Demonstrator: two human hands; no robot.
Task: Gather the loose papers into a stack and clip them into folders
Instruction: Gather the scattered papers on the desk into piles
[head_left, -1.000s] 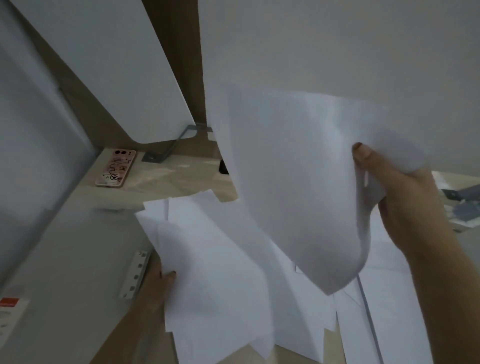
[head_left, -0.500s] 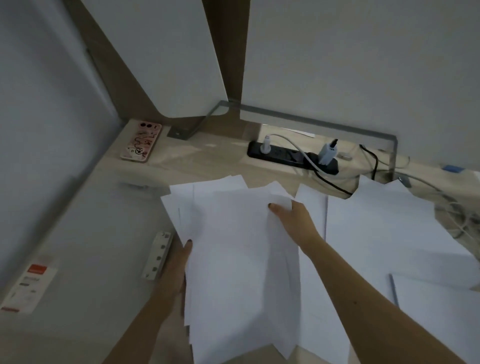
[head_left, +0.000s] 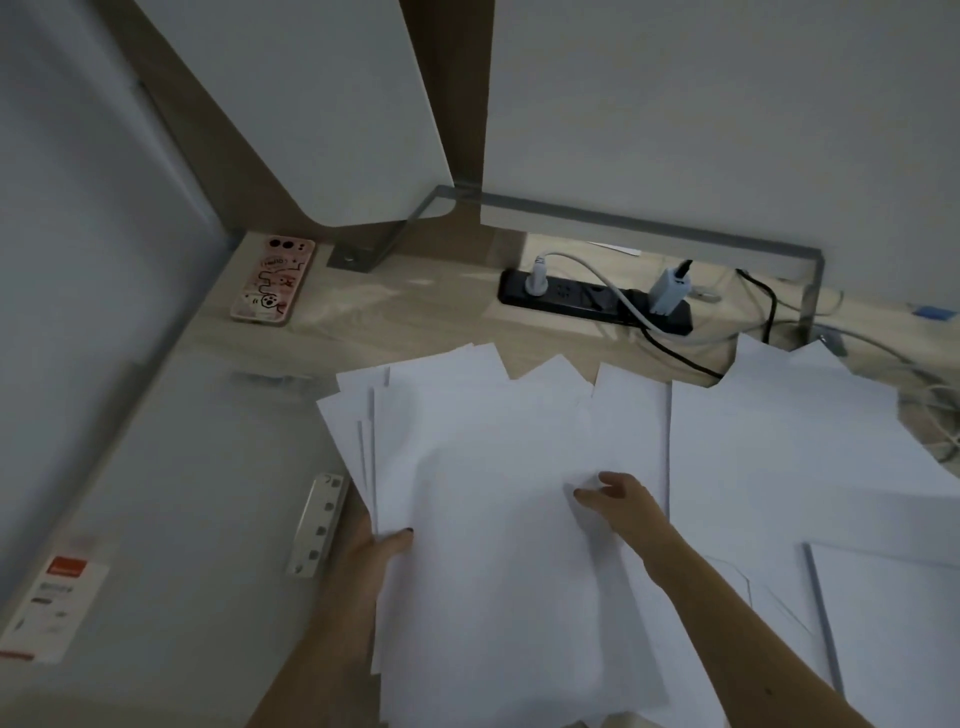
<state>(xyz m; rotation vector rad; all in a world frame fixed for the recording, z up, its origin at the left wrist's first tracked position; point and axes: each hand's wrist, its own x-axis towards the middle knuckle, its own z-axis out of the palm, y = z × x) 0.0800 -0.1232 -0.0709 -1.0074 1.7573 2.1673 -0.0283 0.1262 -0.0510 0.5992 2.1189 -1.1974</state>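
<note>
A rough pile of white papers (head_left: 483, 467) lies fanned out on the wooden desk in front of me. My left hand (head_left: 374, 556) grips the pile's left edge, thumb on top and fingers under the sheets. My right hand (head_left: 618, 499) rests on top of the pile near its middle, fingers curled and pressing on the top sheet. More loose white sheets (head_left: 795, 441) lie spread to the right. A translucent folder (head_left: 171, 509) with a white clip strip (head_left: 318, 525) lies to the left of the pile.
A phone in a pink case (head_left: 272, 280) lies at the back left. A black power strip (head_left: 592, 301) with plugs and cables runs along the back under grey partition panels. Another folder with a spine bar (head_left: 826, 618) lies at the lower right. Cables (head_left: 935, 400) bunch at the right edge.
A second ago my right hand held a sheet up in the air; it laid it on the pile and has slid back toward me. My left hand stays at the pile's left edge.
</note>
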